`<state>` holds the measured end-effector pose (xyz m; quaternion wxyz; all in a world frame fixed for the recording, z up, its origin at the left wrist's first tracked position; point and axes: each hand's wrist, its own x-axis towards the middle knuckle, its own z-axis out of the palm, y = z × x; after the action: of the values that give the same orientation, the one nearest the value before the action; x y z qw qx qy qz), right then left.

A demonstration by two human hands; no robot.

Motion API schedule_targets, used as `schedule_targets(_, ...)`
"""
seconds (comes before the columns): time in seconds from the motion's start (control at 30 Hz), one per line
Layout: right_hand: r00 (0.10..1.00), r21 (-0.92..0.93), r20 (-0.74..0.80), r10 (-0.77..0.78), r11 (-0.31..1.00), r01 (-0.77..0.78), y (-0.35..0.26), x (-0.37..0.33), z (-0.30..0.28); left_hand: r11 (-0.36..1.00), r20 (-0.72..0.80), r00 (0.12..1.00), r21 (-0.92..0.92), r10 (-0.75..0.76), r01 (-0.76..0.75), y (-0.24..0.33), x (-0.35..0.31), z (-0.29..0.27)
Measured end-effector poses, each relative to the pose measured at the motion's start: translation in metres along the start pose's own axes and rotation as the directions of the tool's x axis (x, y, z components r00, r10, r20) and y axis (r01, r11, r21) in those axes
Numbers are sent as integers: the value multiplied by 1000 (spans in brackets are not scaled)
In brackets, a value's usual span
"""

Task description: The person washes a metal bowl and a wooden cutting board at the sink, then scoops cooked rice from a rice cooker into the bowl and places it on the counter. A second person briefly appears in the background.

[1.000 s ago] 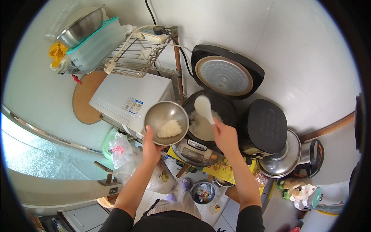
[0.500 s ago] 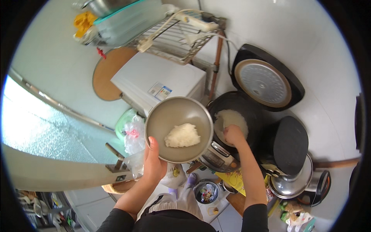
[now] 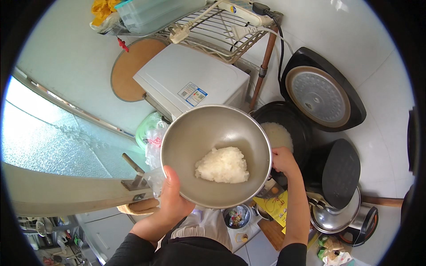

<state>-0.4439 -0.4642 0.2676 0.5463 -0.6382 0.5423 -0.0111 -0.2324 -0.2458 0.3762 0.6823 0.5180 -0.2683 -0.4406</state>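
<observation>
My left hand (image 3: 174,201) grips a metal bowl (image 3: 191,126) by its lower left rim, thumb over the edge and fingers underneath. Inside lies a clump of white cooked rice (image 3: 222,165). To the right of the bowl is my right hand (image 3: 282,160), its fingers curled closed beside the rim; whatever they hold is hidden behind the bowl. Just beyond that hand, more rice (image 3: 278,135) sits in the dark pot of an open rice cooker (image 3: 271,189), partly covered by the bowl. The cooker's lid (image 3: 318,95) stands raised at the back right.
A white box-shaped appliance (image 3: 191,73) stands behind the bowl, below a wire rack (image 3: 213,42) bearing a power strip (image 3: 246,15). At right are a black cutting board (image 3: 341,173) and a steel pot lid (image 3: 330,221). A bin (image 3: 236,217) is on the floor.
My right hand has come out of the cooker pot toward the bowl's right rim. The bowl has moved right and appears larger, now covering part of the cooker.
</observation>
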Motion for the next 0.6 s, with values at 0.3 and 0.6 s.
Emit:
schedule_targets(0.3, 989, 470, 5, 147, 873, -132, 11, -28, -9, 778, 47, 966, 583, 255, -233, -27, 1, -27)
schedule_targets(0.6, 976, 721, -208, 63, 684, 109, -1, -110, -31, 964, -98, 969, -162, -229, 211, -50, 42, -1)
